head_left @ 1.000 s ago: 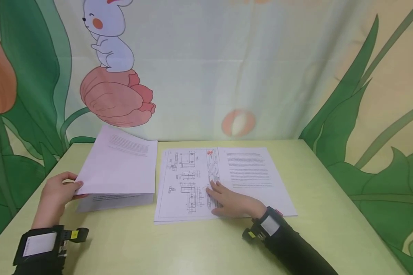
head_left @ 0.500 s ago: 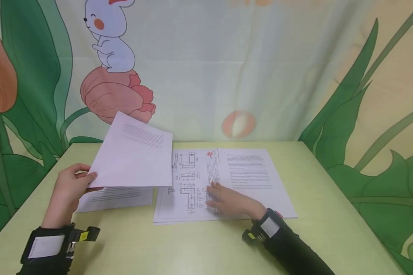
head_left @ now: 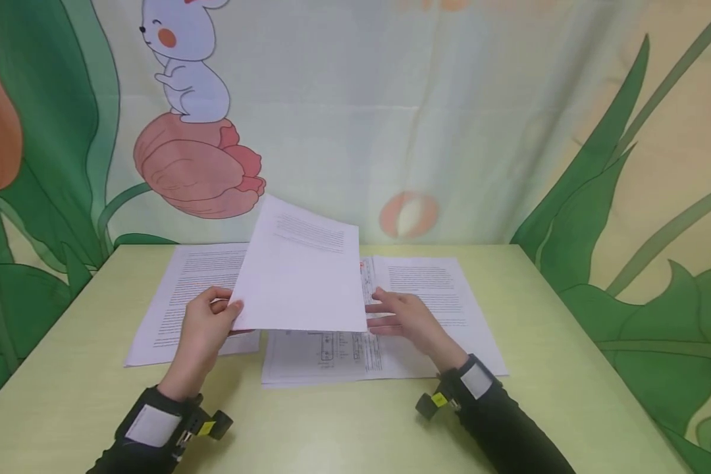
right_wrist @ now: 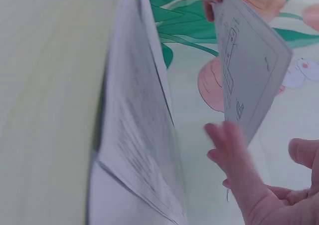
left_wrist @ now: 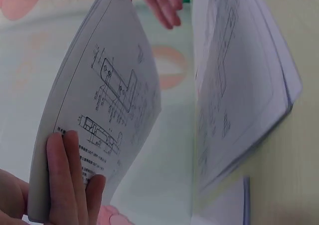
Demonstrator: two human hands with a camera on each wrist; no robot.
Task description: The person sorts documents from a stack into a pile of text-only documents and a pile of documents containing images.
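Note:
My left hand point(head_left: 206, 329) pinches the lower left corner of a thin stack of paper sheets point(head_left: 302, 283), lifted above the table. Its upper face carries a short block of text; the underside, in the left wrist view, bears line drawings point(left_wrist: 117, 85). Beneath the raised sheets lies a stack with a technical drawing point(head_left: 308, 365), mostly covered from the head view. My right hand point(head_left: 409, 322) is beside the lifted stack's right edge, fingers apart and extended. Whether its fingertips touch that edge is hard to tell in the head view; the right wrist view shows them gripping nothing.
Another stack of printed sheets point(head_left: 180, 303) lies at the left of the pale yellow table point(head_left: 332, 428). A text page stack point(head_left: 438, 289) lies on the right, adjoining the drawing. Behind the table hangs a curtain point(head_left: 332, 118) with a rabbit and flowers.
My left hand has lifted the paper stack off the left pile and carried it right, over the drawing. My right hand has risen from the drawing and turned toward the stack's edge.

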